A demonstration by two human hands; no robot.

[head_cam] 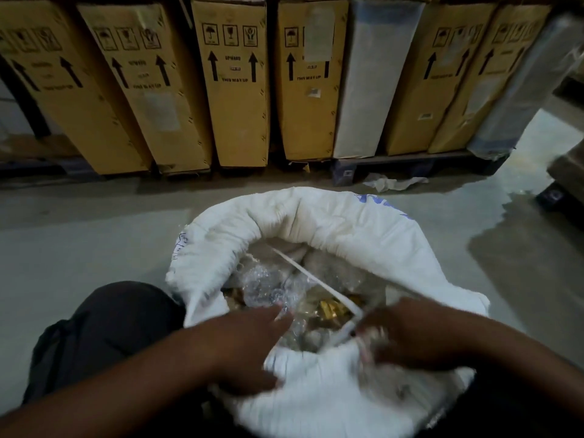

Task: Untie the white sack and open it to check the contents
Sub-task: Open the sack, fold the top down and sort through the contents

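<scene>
White sack (347, 222) is wide open. Left hand (249, 343) fingers reach in straight, right hand (410, 336) fingers grip the rim.

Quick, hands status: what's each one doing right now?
Left hand: open, fingers straight, reaching into the white sack toward clear plastic packets.
Right hand: at the sack's near rim beside the white strip; motion-blurred, grip cannot be told.

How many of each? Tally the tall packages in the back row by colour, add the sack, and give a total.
Brown cardboard boxes: 6
Pale wrapped packages: 2
White sack: 1
Total: 9
</scene>
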